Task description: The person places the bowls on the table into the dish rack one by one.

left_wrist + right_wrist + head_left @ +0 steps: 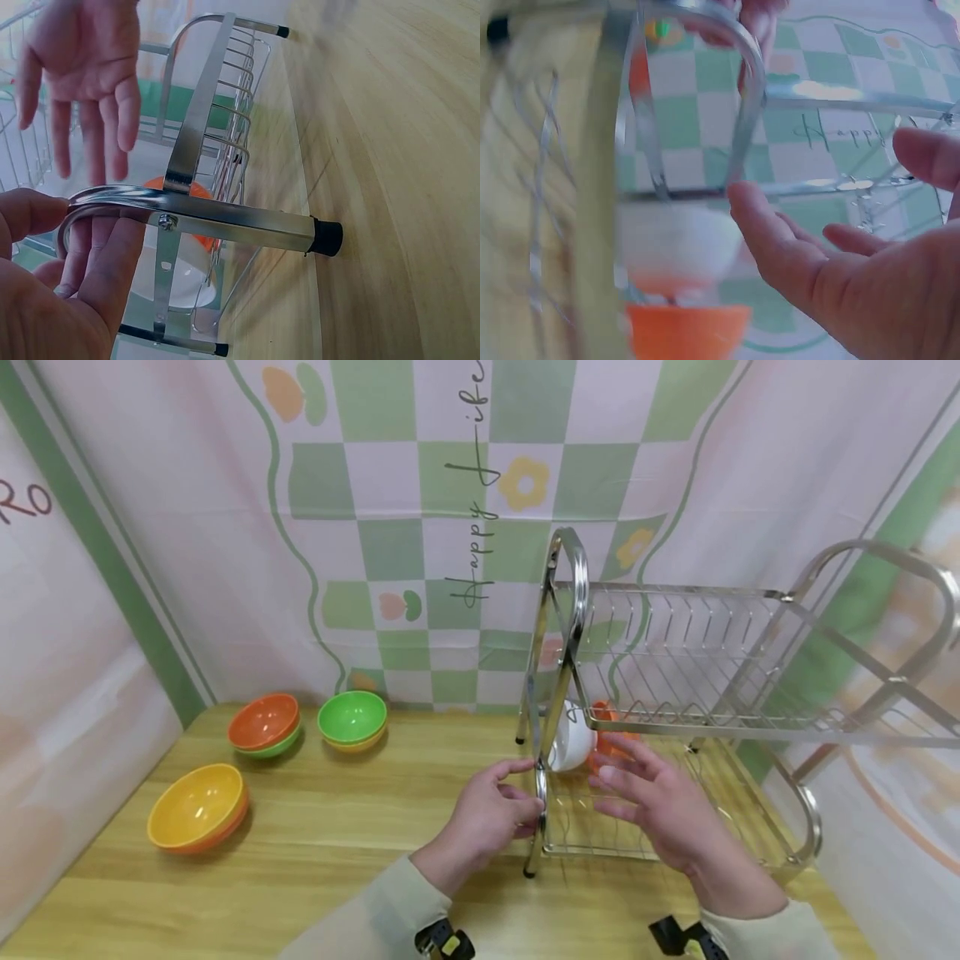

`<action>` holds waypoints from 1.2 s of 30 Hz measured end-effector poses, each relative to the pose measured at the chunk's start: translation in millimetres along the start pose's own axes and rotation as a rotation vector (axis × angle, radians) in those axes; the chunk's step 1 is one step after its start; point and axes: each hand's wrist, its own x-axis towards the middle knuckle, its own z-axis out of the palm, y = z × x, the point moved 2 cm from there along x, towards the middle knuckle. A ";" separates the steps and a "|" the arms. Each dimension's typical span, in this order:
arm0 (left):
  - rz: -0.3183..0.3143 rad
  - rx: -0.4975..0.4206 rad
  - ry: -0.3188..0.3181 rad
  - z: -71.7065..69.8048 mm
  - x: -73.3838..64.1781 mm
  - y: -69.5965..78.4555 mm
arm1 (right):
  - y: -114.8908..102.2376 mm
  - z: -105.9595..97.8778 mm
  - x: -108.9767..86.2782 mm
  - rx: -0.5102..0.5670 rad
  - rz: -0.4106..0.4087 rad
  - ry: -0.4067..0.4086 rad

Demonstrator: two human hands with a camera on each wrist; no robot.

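Note:
A silver two-tier metal dish rack (675, 731) stands on the right of the wooden table. With thumb and fingers on either side of the curved tube at its left end, my left hand (487, 814) holds the rack; the tube between them shows in the left wrist view. My right hand (663, 806) is in front of the lower tier, fingers extended and holding nothing. Beyond it, a white bowl (572, 739) and an orange bowl (686, 330) stand on edge in the lower tier, partly hidden by the rack and my right hand in the head view.
On the table's left are stacked bowls: orange (264, 722) over green, green (352, 717) over yellow, and yellow (197, 808) over orange. A patterned cloth (450, 552) hangs behind the table. The upper tier (675, 668) holds no dishes.

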 end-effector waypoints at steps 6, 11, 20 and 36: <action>0.000 -0.033 -0.037 -1.9 1.8 -1.3 | 17.8 15.0 3.3 0.247 0.108 -0.063; -0.005 -0.072 -0.108 -9.4 2.6 -4.3 | 27.4 24.0 7.2 0.233 0.105 -0.132; 0.004 0.096 -0.122 -31.8 -19.6 -1.2 | 31.2 39.8 11.3 0.186 0.115 -0.173; -0.019 0.115 -0.122 -90.7 -55.2 -5.4 | 34.9 47.2 19.6 0.103 0.081 -0.099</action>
